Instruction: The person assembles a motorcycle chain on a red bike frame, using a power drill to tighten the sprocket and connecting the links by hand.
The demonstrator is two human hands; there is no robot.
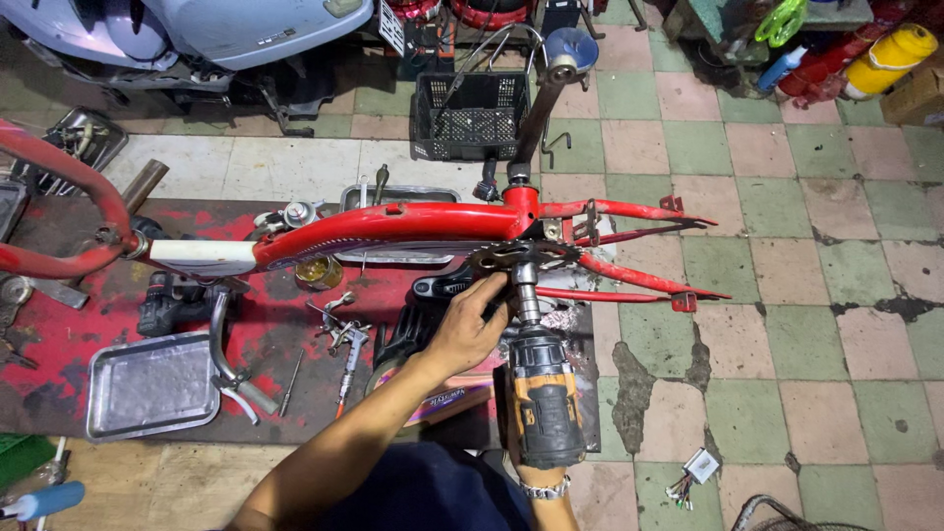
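Note:
A red bicycle frame (393,224) lies on its side across the work area, its chainring (521,254) near the middle. My left hand (467,329) reaches up under the chainring and grips a black crank part beside it. My right hand (539,476), with a metal bracelet on the wrist, is mostly hidden behind a yellow and black cordless driver (544,398) that it holds. The driver points away from me, with its socket pressed on the crank axle just under the chainring.
A red mat (59,339) carries a flat metal tray (147,383), a spray gun (349,339) and loose tools. A black plastic basket (470,113) and a pale scooter (197,29) stand beyond the frame. A small wired connector (693,470) lies on the tiled floor.

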